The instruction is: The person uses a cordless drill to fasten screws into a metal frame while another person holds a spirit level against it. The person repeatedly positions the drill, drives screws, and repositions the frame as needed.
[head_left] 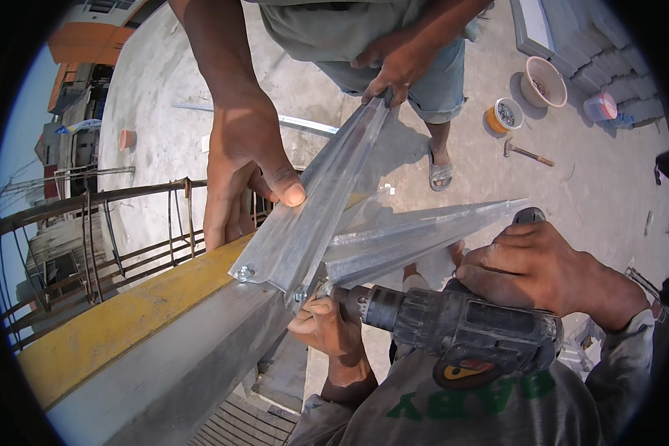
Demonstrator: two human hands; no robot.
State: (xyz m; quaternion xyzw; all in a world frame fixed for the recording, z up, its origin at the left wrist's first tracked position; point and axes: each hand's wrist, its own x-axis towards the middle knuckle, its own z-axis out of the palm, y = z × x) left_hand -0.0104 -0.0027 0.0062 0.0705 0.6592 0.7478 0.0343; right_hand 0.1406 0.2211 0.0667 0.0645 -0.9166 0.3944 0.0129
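A: Two galvanized steel channels [312, 215] meet at a joint over the yellow-topped beam [126, 320]. One runs up and away toward the co-worker, the other [424, 230] fans out to the right, long axis nearly level.

B: Where's the work point?

A: At the joint, low centre. One screw head [243, 273] shows on the left flange; the drill tip sits just right of it, under the overlap.

B: Drill?

A: Dark cordless drill [461, 331], axis pointing left into the joint, so the joint lies left of the grip. Right hand [543, 271] clenched over the drill's back end. Left hand [323, 327] nearer the joint, fingers pinched right at the chuck nose, touching it; can't tell if it holds a screw.

B: Other hands?

A: Co-worker's. One hand [241, 167] presses its thumb on the upright channel, the other [398, 67] grips its far end.

B: Hidden?

A: Bit tip and any screw on it are covered by the channel and fingers. Trigger finger not visible. Drill's lower body is cut by the person's shirt.

B: Background?

A: Hammer [526, 152] and tubs of fasteners [505, 115] on the concrete roof, well apart.
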